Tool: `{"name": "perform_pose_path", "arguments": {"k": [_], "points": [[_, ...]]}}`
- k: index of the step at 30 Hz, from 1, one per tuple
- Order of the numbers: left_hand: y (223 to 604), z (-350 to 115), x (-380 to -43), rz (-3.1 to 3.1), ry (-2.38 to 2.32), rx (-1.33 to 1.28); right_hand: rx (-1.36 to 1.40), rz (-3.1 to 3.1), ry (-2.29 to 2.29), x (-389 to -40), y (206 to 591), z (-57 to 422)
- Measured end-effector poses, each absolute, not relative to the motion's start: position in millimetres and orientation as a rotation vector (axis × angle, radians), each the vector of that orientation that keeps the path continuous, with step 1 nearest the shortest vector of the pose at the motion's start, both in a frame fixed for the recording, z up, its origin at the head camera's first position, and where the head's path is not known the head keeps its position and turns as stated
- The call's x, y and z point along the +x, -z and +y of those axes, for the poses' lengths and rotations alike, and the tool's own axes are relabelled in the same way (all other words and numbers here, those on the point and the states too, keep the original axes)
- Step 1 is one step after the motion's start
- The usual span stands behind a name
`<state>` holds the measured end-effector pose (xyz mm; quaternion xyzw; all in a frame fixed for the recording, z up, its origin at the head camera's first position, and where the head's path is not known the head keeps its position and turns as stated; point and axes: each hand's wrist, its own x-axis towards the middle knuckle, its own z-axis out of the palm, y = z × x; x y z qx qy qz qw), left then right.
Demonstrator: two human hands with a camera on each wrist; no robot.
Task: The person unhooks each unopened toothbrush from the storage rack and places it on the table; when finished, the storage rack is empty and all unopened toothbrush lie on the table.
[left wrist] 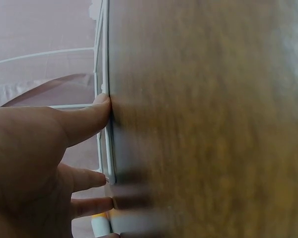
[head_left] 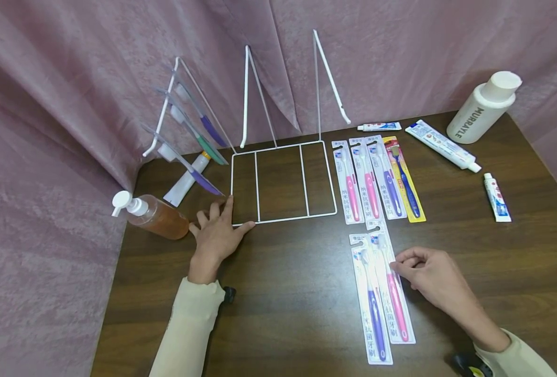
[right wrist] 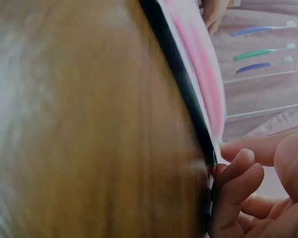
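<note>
My left hand (head_left: 215, 234) rests with spread fingers at the front left corner of a white wire rack (head_left: 287, 218). Its thumb (left wrist: 92, 115) touches the front wire. Between thumb and fingers, my right hand (head_left: 431, 272) pinches the right edge of a packaged pink toothbrush (head_left: 395, 301). That pack lies partly over a packaged purple toothbrush (head_left: 376, 319) on the table; in the right wrist view its pink handle (right wrist: 206, 69) shows up close. Three toothbrush packs hang from the rack's left hook (head_left: 162, 115), two purple and one green.
Behind lie more packs, including a yellow-backed toothbrush pack (head_left: 406, 183). Toothpaste tubes (head_left: 443, 145) and a white bottle (head_left: 483, 110) stand or lie at the right. A pump bottle (head_left: 157, 215) is beside my left hand, with another tube (head_left: 187, 179) behind it. Two bare hooks (head_left: 246, 99) rise from the rack.
</note>
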<state>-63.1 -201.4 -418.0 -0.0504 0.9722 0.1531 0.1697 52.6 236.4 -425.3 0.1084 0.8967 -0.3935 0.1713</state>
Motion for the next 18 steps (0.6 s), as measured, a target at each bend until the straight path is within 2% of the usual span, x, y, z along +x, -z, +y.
{"name": "perform_pose_path", "arguments": {"k": [18], "points": [[418.6, -202.7, -62.3, 2.771, -0.440, -0.139, 0.348, 2.553, 1.102, 52.7, 424.4, 233.1]]}}
